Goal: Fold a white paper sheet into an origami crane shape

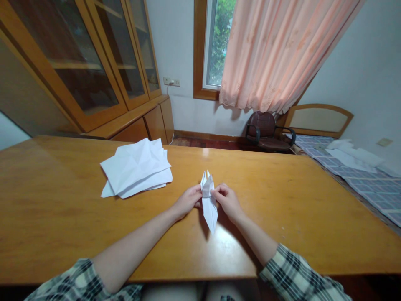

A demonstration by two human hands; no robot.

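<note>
A folded piece of white paper, narrow and pointed at both ends, is held just over the wooden table between my two hands. Its far end splits into thin upright points, and its near end tapers toward me. My left hand grips the left edge, its fingertips partly behind the paper. From the right, my right hand pinches the paper near its middle with thumb and forefinger. To the left lies a stack of creased white paper sheets.
The wooden table spreads out on both sides. Beyond it stand a glass-fronted cabinet at left and a dark armchair by the curtain. A bed with a checked cover is at right.
</note>
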